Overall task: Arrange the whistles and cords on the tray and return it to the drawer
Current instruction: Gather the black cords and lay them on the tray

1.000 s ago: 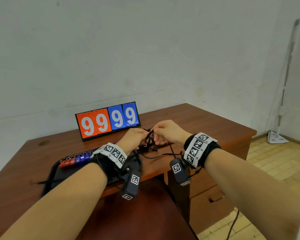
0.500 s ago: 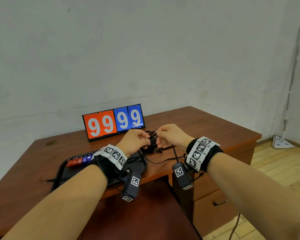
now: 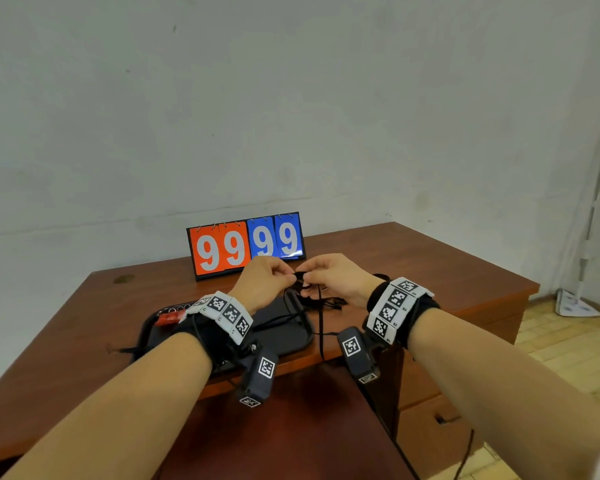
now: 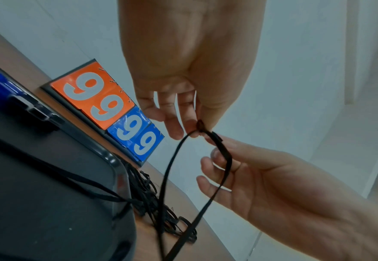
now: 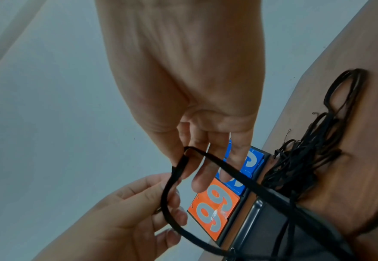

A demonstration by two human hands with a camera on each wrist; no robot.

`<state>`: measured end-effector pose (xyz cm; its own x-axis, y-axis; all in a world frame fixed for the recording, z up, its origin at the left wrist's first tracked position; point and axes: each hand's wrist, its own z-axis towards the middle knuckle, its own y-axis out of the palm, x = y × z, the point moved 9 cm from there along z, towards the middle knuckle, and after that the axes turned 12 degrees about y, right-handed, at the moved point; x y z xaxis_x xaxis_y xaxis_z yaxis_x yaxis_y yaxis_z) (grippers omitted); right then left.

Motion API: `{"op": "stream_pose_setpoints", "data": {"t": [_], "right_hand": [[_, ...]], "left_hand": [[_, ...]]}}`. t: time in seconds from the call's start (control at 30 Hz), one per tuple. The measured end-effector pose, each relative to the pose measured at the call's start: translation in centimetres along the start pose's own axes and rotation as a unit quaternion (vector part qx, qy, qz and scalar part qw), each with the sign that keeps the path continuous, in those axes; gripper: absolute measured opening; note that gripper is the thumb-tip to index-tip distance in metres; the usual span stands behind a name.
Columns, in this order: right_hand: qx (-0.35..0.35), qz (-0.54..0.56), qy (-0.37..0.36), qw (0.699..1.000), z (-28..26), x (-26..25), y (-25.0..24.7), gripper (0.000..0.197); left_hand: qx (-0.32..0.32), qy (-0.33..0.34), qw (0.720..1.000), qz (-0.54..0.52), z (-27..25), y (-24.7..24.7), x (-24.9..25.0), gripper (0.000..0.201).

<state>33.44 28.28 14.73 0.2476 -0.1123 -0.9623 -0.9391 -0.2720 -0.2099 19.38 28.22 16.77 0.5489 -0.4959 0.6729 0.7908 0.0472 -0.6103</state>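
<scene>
Both hands meet above the right end of the black tray (image 3: 293, 337) and pinch one black cord (image 4: 168, 169) between them. My left hand (image 3: 289, 277) pinches the cord's top (image 4: 198, 125). My right hand (image 3: 308, 279) pinches it just beside (image 5: 183, 158). The cord hangs as a loop toward the tray. A tangled pile of black cords (image 3: 328, 302) (image 5: 306, 159) lies on the desk right of the tray. Another cord lies across the tray (image 4: 49, 169). Red and blue whistles (image 3: 168, 319) line the tray's far left edge, partly hidden by my left wrist.
An orange and blue scoreboard (image 3: 245, 245) reading 99 99 stands behind the hands. The brown desk (image 3: 430, 265) ends at the right. Below its front edge juts a dark brown surface (image 3: 291, 431). A drawer with a handle (image 3: 444, 419) is at the lower right.
The hands rose from the cord pile, and one strand now hangs free between them as a loop. The head view has tilted up slightly.
</scene>
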Motion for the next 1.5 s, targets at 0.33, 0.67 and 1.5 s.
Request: {"op": "stream_pose_setpoints", "data": {"t": [0.33,0.67,1.5], "right_hand": [[-0.063,0.133,-0.001,0.989,0.1,-3.3,6.8,0.024],[-0.088,0.078,-0.005,0.993,0.7,-4.7,13.1,0.025],[0.035,-0.009,0.023,0.999,3.6,0.7,7.1,0.015]], "left_hand": [[0.092,-0.069,0.993,-0.016,-4.0,-8.4,-5.6,0.004],[0.164,-0.127,0.978,0.033,-10.4,-17.8,-11.4,0.005],[0.304,-0.237,0.916,-0.112,-17.8,-23.8,-19.4,0.011]]}}
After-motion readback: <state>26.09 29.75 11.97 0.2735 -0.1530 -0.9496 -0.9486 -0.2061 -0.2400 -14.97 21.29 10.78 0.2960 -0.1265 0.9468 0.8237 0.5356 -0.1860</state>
